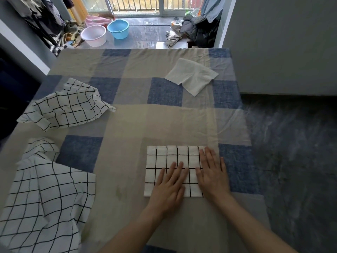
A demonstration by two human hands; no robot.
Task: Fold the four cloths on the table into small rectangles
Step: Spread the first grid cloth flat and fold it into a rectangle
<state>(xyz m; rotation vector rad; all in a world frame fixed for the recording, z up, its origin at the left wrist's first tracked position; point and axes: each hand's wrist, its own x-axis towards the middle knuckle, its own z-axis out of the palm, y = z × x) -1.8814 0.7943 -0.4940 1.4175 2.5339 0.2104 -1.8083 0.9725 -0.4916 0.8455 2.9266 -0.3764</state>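
Observation:
A white cloth with a black grid (169, 157) lies folded into a small rectangle near the table's front middle. My left hand (168, 187) presses flat on its lower part, fingers straight. My right hand (212, 172) lies flat over its right edge. A crumpled grid cloth (67, 105) sits at the left middle. Another, larger grid cloth (42, 194) lies rumpled at the front left. A plain white cloth (191, 75) lies loosely folded at the far right.
The table wears a beige and blue checked cover (127, 121). Its right edge drops to a dark floor (291, 143). Beyond the far edge stand a white basin (94, 35), a blue basin (118, 28) and a pile of clothes (197, 30).

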